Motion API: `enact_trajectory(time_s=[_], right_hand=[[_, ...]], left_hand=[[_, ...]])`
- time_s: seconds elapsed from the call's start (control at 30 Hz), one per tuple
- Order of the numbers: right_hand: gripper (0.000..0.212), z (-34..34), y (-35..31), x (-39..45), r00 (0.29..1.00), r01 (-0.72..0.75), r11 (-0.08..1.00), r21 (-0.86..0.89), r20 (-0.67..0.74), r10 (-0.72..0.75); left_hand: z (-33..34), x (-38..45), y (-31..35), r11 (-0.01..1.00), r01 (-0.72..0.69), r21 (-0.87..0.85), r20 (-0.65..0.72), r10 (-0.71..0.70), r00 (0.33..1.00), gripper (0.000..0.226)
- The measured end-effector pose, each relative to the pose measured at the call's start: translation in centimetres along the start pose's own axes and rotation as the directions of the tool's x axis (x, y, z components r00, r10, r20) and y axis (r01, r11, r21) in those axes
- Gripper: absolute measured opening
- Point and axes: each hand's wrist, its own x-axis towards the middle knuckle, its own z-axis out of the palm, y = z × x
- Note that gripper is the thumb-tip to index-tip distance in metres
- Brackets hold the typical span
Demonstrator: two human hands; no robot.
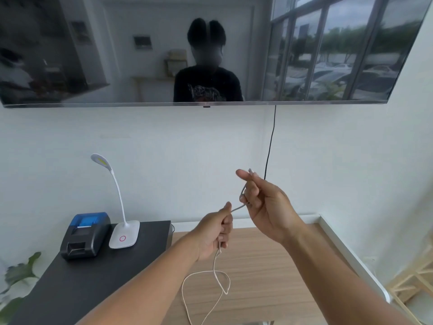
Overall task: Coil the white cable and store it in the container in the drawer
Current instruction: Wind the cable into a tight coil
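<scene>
While the left hand (214, 235) is gripping the white cable (216, 273) in closed fingers, the right hand (262, 205) is pinching what looks like its plug end, the slack dangling in loops above the wooden worktop (269, 266).

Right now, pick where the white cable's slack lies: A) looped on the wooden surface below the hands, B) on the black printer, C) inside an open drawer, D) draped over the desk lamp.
A: below the left hand, the white cable hangs down and loops over the wooden surface.
</scene>
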Motion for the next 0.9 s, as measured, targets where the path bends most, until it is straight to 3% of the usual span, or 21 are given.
enact_trajectory(time_s=[0.13,0.3,0.43,0.5,0.57,0.67,0.77,0.9], right_hand=[[0.049,-0.9,0.5,-2.0,0.982,-0.046,0.977,-0.21,0.168,0.082],[0.039,-1.2,1.0,-3.8,0.953,-0.055,0.92,-0.388,0.255,0.164],[0.037,-1.0,1.5,-3.9,0.97,0.035,0.639,-0.769,0.181,0.164],[0.034,-1.2,2.3,-3.6,0.99,0.048,0.511,-0.858,0.109,0.09],[0.031,-1.6,3.2,-3.0,0.999,0.028,0.472,-0.881,0.042,0.019],[0.024,-1.9,3.9,-2.2,0.999,-0.018,0.532,-0.846,-0.042,-0.032],[0.013,-1.8,3.7,-1.8,0.99,-0.115,0.722,-0.682,-0.139,0.025],[0.046,-2.0,2.8,-1.0,0.983,-0.091,0.925,-0.369,-0.185,0.023]], left_hand=[[-1.3,0.3,1.9,0.999,0.011,-0.042,0.017,-0.011,1.0,0.047],[-2.3,0.5,4.6,0.999,-0.006,0.037,0.084,0.003,0.996,0.048],[-1.6,0.3,5.9,0.961,-0.083,0.264,0.097,0.059,0.994,0.044],[-1.0,0.1,6.1,0.902,-0.138,0.408,0.08,0.115,0.99,0.042],[-0.5,-0.2,6.0,0.853,-0.183,0.489,0.058,0.178,0.982,0.04],[-0.2,-0.6,5.4,0.829,-0.244,0.503,0.033,0.264,0.964,0.038],[-0.3,-1.1,4.8,0.844,-0.303,0.443,0.003,0.336,0.942,0.038],[-0.6,-1.9,3.5,0.898,-0.306,0.315,-0.046,0.336,0.941,0.04]])
